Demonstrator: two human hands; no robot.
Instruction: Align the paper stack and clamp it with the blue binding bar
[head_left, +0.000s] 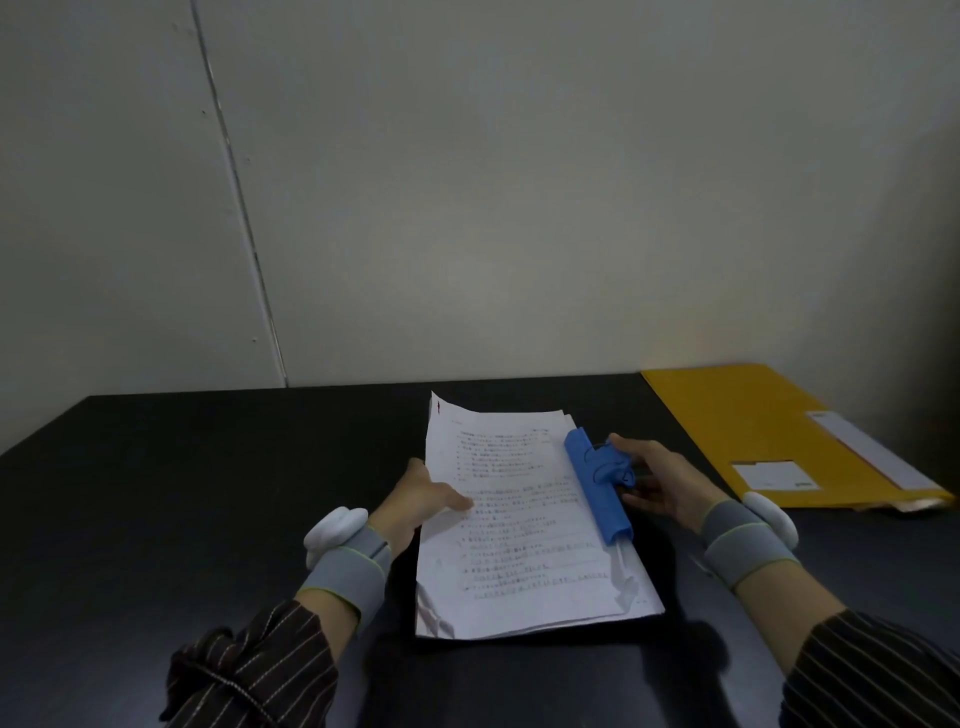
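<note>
A stack of printed white paper (519, 525) lies on the black table, its sheets slightly fanned at the right and near edges. The blue binding bar (597, 488) sits along the stack's right edge, covering its far and middle part. My right hand (660, 483) grips the bar's lever from the right side, fingers curled around it. My left hand (421, 501) holds the stack's left edge, thumb pressed on the top sheet and fingers hidden under the paper.
A yellow folder (769, 431) with white labels lies at the table's (208, 493) far right, against the pale wall. Both wrists wear grey bands with white pods.
</note>
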